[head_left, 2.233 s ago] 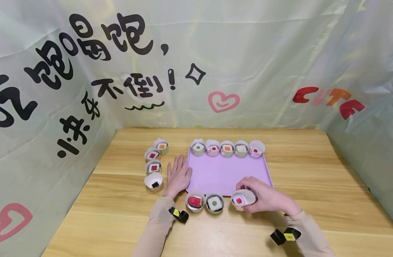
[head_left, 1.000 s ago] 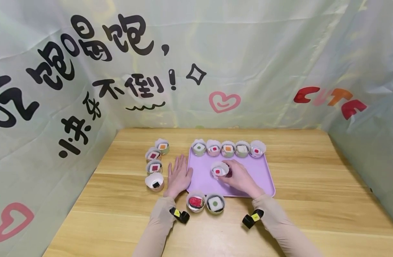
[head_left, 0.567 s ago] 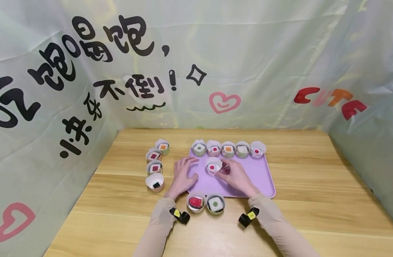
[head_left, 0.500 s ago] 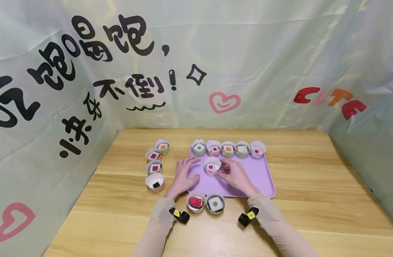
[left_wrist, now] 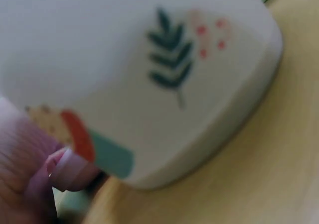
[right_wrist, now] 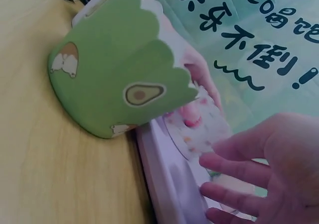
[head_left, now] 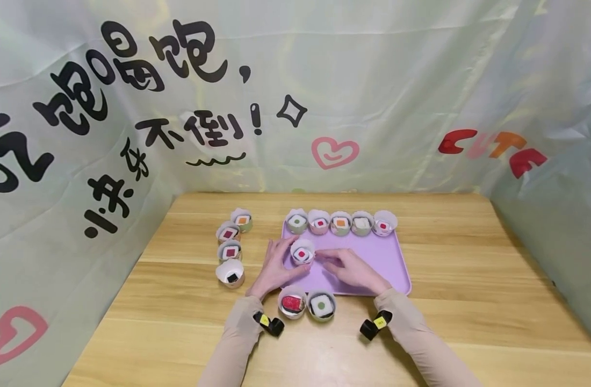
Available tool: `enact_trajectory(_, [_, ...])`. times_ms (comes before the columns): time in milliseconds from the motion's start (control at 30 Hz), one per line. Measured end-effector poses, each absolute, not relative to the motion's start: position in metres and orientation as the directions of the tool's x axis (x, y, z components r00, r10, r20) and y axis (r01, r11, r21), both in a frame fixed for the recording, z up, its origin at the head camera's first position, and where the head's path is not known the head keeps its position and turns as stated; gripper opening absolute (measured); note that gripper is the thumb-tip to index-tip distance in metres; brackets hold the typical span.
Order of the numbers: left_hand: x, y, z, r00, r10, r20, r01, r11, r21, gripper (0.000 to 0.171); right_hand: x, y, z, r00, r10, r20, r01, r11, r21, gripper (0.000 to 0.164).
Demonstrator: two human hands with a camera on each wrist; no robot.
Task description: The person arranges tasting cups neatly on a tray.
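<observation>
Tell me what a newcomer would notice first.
Large black Chinese lettering at left on the cloth backdrop. Then the lilac tray on the wooden table, five paper baking cups lined along its far edge. The left hand grips another baking cup near the tray's left edge.

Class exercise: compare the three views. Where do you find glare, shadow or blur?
Head view: mostly clear, with a pale sheen on the near part of the table and a soft shadow beside the right sleeve; left wrist view: the close cup looks soft, its leaf print included; right wrist view: the green cup shows its avocado print more crisply.
</observation>
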State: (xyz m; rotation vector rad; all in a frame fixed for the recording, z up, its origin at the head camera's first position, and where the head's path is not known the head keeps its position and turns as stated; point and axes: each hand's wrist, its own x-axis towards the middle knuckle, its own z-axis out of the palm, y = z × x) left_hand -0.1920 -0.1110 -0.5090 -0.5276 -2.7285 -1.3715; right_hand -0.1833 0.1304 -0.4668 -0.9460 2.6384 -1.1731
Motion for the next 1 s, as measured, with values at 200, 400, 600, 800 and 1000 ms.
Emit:
enact_trajectory(200, [-0.194, -0.108, -0.512, -0.930, 0.294, 0.219, 0.355, 0.574, 0.738, 0.066, -0.178, 0.146, -0.470, -0.822, -0.490, 0.290, -0.550, 0.548, -0.630, 0.033])
enact_trajectory(400, [-0.194, -0.108, -0.512, -0.947, 0.249, 0.201, 0.309, 0.546, 0.779, 0.064, -0.178, 0.198, -0.472, -0.908, -0.192, 0.373, -0.384, 0.740, -0.553, 0.036])
enact_trajectory(600, [-0.194, -0.109, -0.508, -0.962, 0.171, 0.212, 0.272, 0.551, 0.789, 0.063, -0.174, 0.238, -0.474, -0.983, -0.046, 0.177, -0.132, 0.850, -0.511, 0.059])
enact_trajectory(800, [-0.193, -0.109, -0.502, -0.975, 0.092, 0.201, 0.215, 0.606, 0.766, 0.066, -0.174, 0.250, -0.486, -0.987, -0.073, 0.141, -0.127, 0.897, -0.423, 0.055])
enact_trajectory(1000, [-0.197, -0.109, -0.497, -0.984, 0.023, 0.179, 0.150, 0.653, 0.742, 0.072, -0.177, 0.257, -0.498, -0.990, -0.101, 0.094, -0.133, 0.877, -0.462, 0.053])
